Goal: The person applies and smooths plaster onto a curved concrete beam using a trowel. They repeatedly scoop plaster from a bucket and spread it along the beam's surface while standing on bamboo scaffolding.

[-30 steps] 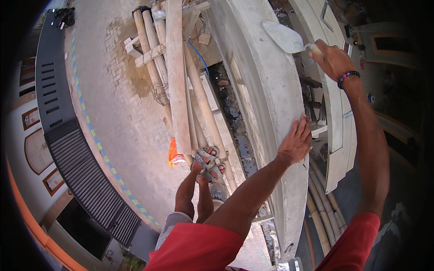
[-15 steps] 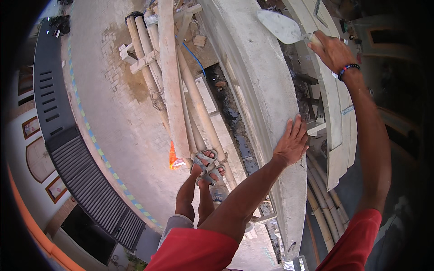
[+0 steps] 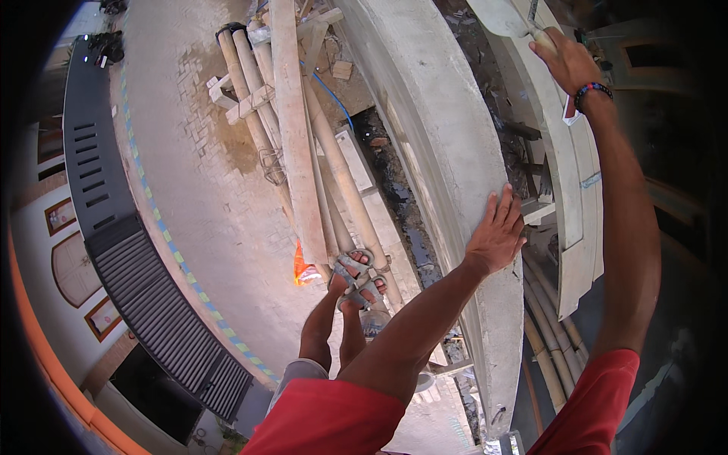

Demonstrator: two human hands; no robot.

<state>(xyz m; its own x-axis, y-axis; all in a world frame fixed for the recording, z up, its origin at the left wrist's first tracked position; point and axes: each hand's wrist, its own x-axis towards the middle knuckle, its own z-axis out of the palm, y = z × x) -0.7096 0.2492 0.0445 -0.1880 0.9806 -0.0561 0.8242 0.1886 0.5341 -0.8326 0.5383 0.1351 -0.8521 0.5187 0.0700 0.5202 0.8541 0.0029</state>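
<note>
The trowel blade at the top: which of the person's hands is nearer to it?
Right. The right hand grips the trowel by its handle; the left hand lies flat on the concrete ledge, well below.

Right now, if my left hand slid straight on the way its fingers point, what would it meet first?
The left hand lies flat on the curved concrete ledge, fingers pointing along it. Only more bare ledge shows ahead; depth is uncertain.

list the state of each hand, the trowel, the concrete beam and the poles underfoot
left hand: flat on the concrete beam, fingers spread
right hand: closed around the trowel handle
trowel: raised, blade partly out of frame
concrete beam: grey, smooth-faced
bamboo poles: bundled, feet standing on them
</note>
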